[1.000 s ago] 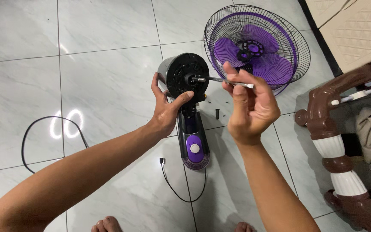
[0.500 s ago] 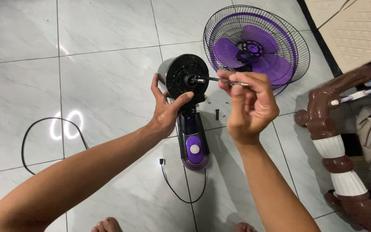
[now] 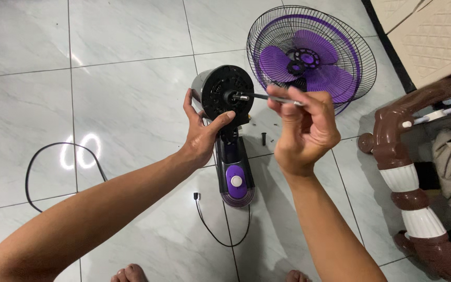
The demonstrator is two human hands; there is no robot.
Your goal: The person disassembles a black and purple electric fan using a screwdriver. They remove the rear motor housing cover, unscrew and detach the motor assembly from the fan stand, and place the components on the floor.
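Note:
A black round fan motor housing (image 3: 224, 93) stands on a purple and black fan body (image 3: 234, 169) lying on the tiled floor. My left hand (image 3: 203, 132) grips the housing from the left and below, thumb across its lower front. My right hand (image 3: 303, 130) pinches a thin metal screwdriver (image 3: 273, 97) whose tip points left at the motor shaft (image 3: 239, 96) in the housing's centre. The tool's handle end is hidden in my fingers.
A black wire fan guard with purple blades (image 3: 311, 56) lies on the floor behind my right hand. A small black screw (image 3: 263, 138) lies beside the body. A black cord (image 3: 53, 156) loops at left. A brown and white furniture leg (image 3: 403, 172) stands at right.
My right hand's fingers shifted slightly on the screwdriver, rolling it at the shaft. My left hand and the housing stayed in place.

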